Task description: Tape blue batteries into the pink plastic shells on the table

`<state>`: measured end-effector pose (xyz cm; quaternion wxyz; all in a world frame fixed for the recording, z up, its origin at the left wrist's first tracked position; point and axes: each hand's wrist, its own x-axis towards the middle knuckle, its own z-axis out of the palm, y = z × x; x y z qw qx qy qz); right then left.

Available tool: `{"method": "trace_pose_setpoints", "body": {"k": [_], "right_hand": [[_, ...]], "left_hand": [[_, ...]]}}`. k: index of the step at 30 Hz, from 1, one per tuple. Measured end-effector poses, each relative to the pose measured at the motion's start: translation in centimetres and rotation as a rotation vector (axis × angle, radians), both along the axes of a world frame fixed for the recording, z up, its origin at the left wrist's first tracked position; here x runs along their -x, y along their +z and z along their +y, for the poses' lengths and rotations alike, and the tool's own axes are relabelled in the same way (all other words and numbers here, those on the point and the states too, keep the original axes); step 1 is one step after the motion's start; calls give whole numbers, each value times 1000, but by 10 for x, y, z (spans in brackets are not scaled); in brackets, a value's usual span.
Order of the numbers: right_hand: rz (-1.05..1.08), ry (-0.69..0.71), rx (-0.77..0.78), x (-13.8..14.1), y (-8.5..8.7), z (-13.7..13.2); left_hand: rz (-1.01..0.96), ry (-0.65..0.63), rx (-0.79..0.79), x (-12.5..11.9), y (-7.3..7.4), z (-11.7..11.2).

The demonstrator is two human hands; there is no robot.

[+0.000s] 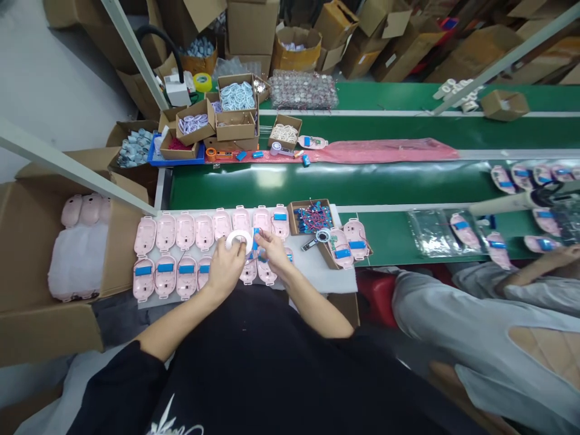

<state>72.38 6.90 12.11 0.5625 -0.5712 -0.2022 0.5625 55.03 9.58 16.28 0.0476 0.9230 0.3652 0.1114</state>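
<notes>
My left hand (225, 267) is closed around a white roll of tape (239, 240), held over two rows of pink plastic shells (185, 232) laid on a white pad (317, 275). My right hand (272, 248) pinches something blue at the roll's right side, above a shell in the back row. Some shells in the front row carry a blue battery (165, 267); most back-row shells have none. My fingers hide the shells directly beneath them.
A small cardboard box of blue parts with wires (312, 217) sits right of my hands. An open carton of pink shells (81, 241) stands at left. Green conveyor (362, 181) runs behind. A co-worker's arm (539, 266) and knees are at right. Boxes crowd the back.
</notes>
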Motion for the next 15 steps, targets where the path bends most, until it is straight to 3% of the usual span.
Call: {"method": "trace_pose_setpoints", "body": {"k": [3, 5, 9, 12, 15], "right_hand": [[177, -212, 25, 23, -9, -4], [230, -277, 24, 22, -13, -2], [180, -420, 15, -26, -19, 18], [123, -375, 28, -68, -28, 41], [159, -209, 89, -87, -45, 58]], "left_hand": [[-51, 19, 3, -6, -3, 4], [-42, -4, 46, -3, -8, 2], [64, -197, 183, 27, -25, -5], [59, -214, 298, 54, -38, 2], [-122, -86, 367, 64, -44, 23]]}}
